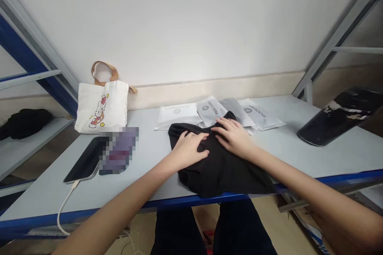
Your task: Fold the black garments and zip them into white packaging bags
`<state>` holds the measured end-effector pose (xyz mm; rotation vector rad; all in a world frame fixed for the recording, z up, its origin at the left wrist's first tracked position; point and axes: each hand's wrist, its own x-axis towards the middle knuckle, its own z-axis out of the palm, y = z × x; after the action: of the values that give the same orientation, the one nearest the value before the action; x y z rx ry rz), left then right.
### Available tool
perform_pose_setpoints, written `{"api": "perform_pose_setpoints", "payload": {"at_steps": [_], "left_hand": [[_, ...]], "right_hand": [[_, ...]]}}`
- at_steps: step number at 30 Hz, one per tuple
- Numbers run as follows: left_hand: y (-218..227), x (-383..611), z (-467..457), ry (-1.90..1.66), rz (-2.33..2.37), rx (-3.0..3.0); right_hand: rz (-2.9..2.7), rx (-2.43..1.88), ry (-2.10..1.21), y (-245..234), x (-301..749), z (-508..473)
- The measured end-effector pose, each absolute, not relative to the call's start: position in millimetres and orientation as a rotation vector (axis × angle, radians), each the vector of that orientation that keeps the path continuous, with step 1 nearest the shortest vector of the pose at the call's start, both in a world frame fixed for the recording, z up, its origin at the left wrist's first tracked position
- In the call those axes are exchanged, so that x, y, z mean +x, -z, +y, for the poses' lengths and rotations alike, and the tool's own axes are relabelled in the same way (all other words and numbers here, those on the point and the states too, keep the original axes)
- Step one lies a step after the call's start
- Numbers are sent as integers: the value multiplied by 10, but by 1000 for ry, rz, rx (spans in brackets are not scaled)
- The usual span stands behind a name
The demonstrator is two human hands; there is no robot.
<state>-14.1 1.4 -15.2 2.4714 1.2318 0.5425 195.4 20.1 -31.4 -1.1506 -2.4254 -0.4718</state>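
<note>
Bare forearms (119, 203) came in from the bottom corners, over dark trousers (179, 235) at the table's front edge. The left hand (188, 150) and right hand (233, 137) both lay on a crumpled black garment (218, 163) at mid-table, its lower part reaching the blue front edge (191, 201) of the pale grey table (329, 147). Fingers on both hands were spread and flat, pressing the cloth, neither clenched nor pinching it. The garment's top corner lay over a row of overlapping printed zip bags, all flat against the wall side: a white one (176, 115), then grey-and-white ones (211, 111) (257, 113). What was inside them, I couldn't tell. Further left, a cream tote bag (100, 107) with a cartoon print stood against the wall, tan handles (103, 71) up, contents hidden. In front of it was a pixelated object (118, 151), too blurred to name, touching a black phone (83, 159) with a white cable (64, 207) hanging off the table. At far right, a dark glossy slab (338, 117) sat tilted on the table — unclear what. A black cloth (25, 123) lay on a lower shelf (36, 143) at left.
</note>
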Motion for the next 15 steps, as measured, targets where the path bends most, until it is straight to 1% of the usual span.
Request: {"api": "perform_pose_setpoints", "payload": {"at_steps": [2, 4, 7, 9, 12, 15], "left_hand": [[150, -203, 3, -643, 1223, 2475], [107, -359, -48, -797, 1293, 2404], [22, -746, -154, -1068, 1577, 2186], [-21, -1017, -233, -1161, 1813, 2085], [-29, -1229, -336, -1167, 2041, 2198], [73, -1124, -382, -956, 1826, 2484]], "right_hand": [[-2330, -1209, 579, 256, 2001, 358], [-2233, -1277, 611, 174, 2017, 477], [-2115, -1314, 631, 112, 1955, 510], [-2087, -1270, 637, 147, 1875, 456], [-2253, -1157, 587, 265, 1751, 354], [-2398, -1135, 483, 315, 1662, 238]]}}
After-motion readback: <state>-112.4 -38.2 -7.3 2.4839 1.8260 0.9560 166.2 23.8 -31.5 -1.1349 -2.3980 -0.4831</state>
